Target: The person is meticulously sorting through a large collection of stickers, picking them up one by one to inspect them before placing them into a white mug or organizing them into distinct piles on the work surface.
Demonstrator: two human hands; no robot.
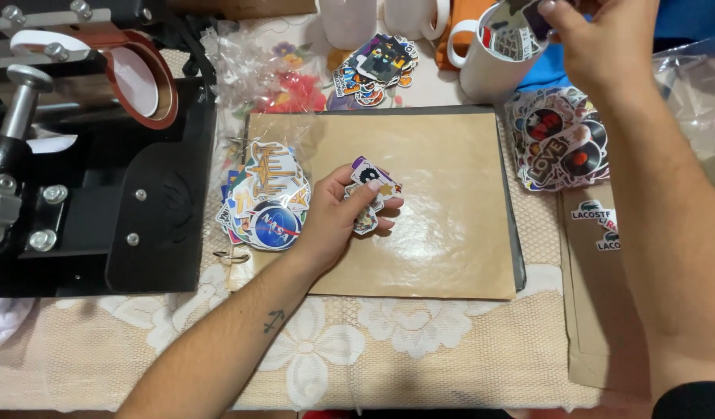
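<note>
My left hand (pixel 338 217) rests on a tan sheet (pixel 443 194) and holds a small stack of colourful stickers (pixel 371 190) between thumb and fingers. My right hand (pixel 598 39) reaches to the far right and pinches a sticker (pixel 520 17) over the mouth of a white mug (pixel 489 54). A pile of stickers in clear plastic (pixel 266 198) lies just left of my left hand. Another sticker pile (pixel 559 147) lies under my right forearm, and a third one (pixel 377 70) sits at the back.
A black mug press machine (pixel 94 155) fills the left side. Crumpled clear plastic (pixel 249 70) lies behind the sheet. Two more white mugs (pixel 348 19) stand at the back. A beige cloth (pixel 594 295) lies at the right on a lace tablecloth (pixel 373 349).
</note>
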